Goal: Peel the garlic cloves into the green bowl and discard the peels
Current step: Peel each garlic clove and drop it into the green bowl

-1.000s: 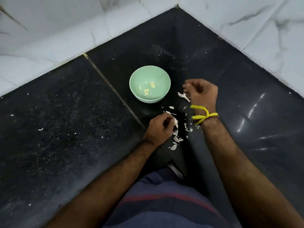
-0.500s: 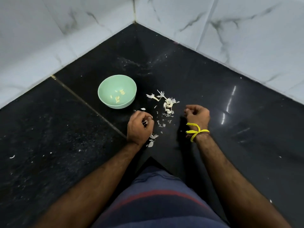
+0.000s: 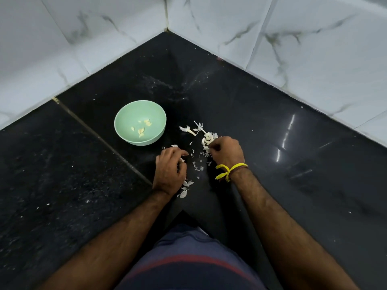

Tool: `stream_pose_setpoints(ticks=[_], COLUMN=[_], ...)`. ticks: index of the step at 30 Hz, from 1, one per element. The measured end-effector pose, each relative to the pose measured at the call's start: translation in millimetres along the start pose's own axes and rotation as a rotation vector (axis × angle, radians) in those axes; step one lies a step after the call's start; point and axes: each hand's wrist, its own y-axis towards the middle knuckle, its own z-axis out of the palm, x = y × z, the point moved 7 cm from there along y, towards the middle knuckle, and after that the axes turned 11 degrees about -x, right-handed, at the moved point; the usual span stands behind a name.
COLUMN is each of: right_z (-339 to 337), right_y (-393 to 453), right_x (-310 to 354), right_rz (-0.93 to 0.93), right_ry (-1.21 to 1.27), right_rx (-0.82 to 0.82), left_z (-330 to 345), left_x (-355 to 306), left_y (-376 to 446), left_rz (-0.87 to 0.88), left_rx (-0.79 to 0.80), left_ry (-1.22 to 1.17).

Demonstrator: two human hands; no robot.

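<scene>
Head view: I am gathering peels [image 3: 206,141] just right of the green bowl [image 3: 139,122], right hand [image 3: 227,151] pinching the heap, left hand [image 3: 170,169] curled over scraps nearer me, peeled cloves [image 3: 143,127] sitting inside the bowl; next, probably, carrying scraps away.

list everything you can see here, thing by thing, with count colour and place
green bowl: one, pale green, on the black counter left of the hands
garlic cloves: a few small pieces, pale yellow, inside the bowl
garlic peels: many scraps, white, scattered on the counter between and around the hands, a bigger clump by the right hand
counter: one, glossy black, fills the corner
wall tiles: white marble with grey veins, behind the counter on both sides
wristband: one, yellow, on the right wrist
left hand: fingers curled, white scrap at the fingertips
right hand: fingers curled at the peel clump
</scene>
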Motion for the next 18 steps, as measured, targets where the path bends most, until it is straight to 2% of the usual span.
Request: stream_pose_setpoints(ticks=[3,7,12,18], right_z=[10,11,-4,-8], right_y=[-1,0,-1,-5], right_x=[5,7,14,13], right_rz=[-0.046,-0.074,-0.035,0.070], right_ry=[-0.131,-0.165,-0.052,0.130], right_rx=[0.026,-0.041,-0.150,-0.121], left_z=[0,1,2,1], left_x=[0,-1,0,1], left_y=[1,1,1,-1], left_rz=[-0.013,-0.005,-0.001,-0.014], left_rx=[0.001,-0.012,0.001,0.008], left_ry=[0.009,0.006,0.017,0.011])
